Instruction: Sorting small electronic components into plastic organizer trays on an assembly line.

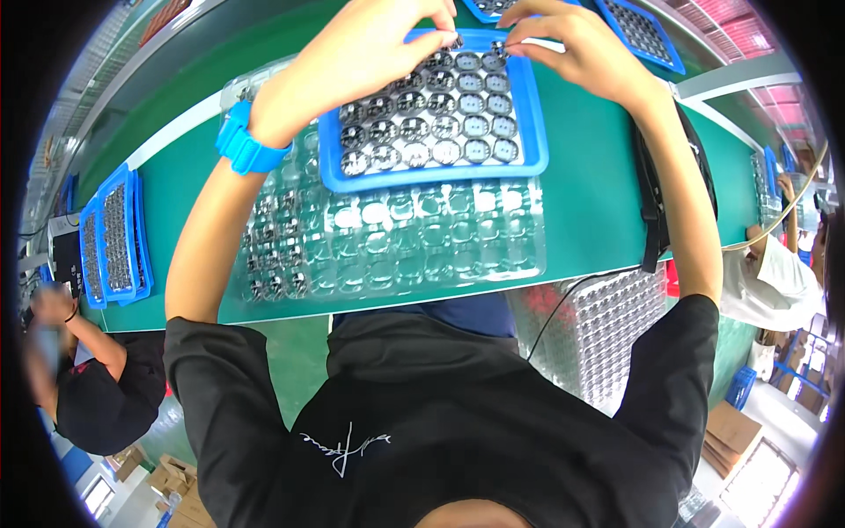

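A blue tray (431, 183) lies in front of me, filled with rows of small round dark parts (414, 129) on a white base. The columns on its right look greyer, with small holes, while the others are shiny black. At the tray's far edge my left hand (378, 44) is closed, pinching a small dark part (456, 41) between thumb and finger. My right hand (581, 48) is at the far right corner, its thumb and fingers bent together around another small dark part (499, 49). A blue wristband (251, 145) circles my left wrist.
Under the blue tray sits a clear plastic blister tray (414, 255), with dark parts in its left pockets. More blue trays (114, 238) stand at left and far right (642, 35). A black bag (653, 189) lies beside my right arm. Stacked clear trays (616, 326) stand below the table edge.
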{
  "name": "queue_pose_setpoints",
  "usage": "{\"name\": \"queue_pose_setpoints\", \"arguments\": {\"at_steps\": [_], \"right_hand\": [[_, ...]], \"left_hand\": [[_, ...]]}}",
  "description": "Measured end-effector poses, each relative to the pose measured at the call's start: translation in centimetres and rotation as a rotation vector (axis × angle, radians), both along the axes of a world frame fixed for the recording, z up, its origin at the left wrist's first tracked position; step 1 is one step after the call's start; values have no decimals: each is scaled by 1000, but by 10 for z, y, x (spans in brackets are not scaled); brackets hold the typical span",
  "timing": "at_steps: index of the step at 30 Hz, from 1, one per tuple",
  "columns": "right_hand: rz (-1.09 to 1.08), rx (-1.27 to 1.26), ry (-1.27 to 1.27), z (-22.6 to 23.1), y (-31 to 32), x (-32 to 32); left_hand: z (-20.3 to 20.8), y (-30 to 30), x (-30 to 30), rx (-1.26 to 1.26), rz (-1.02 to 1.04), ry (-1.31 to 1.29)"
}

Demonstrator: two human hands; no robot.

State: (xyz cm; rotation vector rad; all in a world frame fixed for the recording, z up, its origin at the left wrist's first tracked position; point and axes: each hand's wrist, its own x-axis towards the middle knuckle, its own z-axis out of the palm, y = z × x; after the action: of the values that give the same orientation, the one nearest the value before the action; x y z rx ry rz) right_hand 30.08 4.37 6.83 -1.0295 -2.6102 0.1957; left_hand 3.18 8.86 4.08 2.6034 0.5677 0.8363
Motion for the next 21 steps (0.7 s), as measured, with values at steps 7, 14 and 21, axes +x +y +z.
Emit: {"name": "queue_pose_setpoints", "arguments": {"at_steps": [7, 14, 21], "right_hand": [[106, -5, 9, -6, 13, 9], [162, -25, 26, -10, 21, 14], [199, -42, 31, -12, 25, 12]], "left_hand": [[-14, 2, 23, -68, 62, 68], [-21, -2, 28, 7, 137, 166], [-25, -3, 30, 45, 173, 186]]}}
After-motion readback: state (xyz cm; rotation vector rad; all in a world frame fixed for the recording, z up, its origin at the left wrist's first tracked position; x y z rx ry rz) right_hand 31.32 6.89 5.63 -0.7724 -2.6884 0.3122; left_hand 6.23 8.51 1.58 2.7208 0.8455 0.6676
